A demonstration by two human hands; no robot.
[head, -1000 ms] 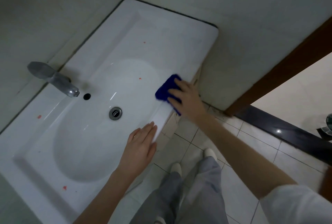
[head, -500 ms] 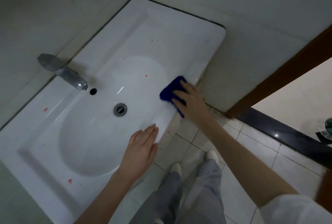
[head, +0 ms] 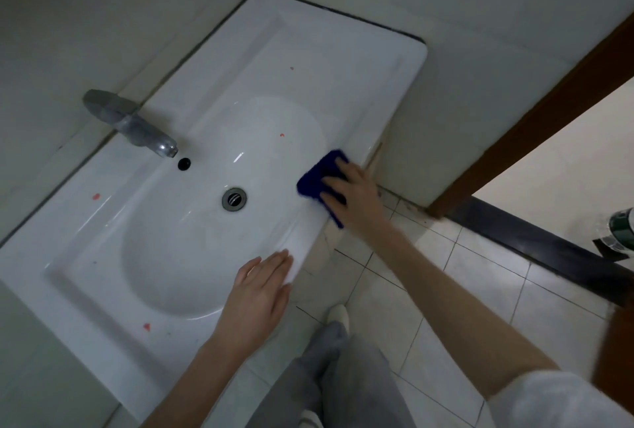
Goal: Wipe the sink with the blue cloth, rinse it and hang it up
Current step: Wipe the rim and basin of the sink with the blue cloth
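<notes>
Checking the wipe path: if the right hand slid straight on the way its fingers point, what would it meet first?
The right hand presses the blue cloth at the sink's front rim, fingers pointing into the basin. Ahead lies bare basin, probably passing near the small red spot; direction is approximate.

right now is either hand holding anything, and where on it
The right hand presses a dark blue cloth flat against the white ceramic sink's front rim, fingers spread over its near half. The left hand holds nothing; it rests open on the rim.
</notes>
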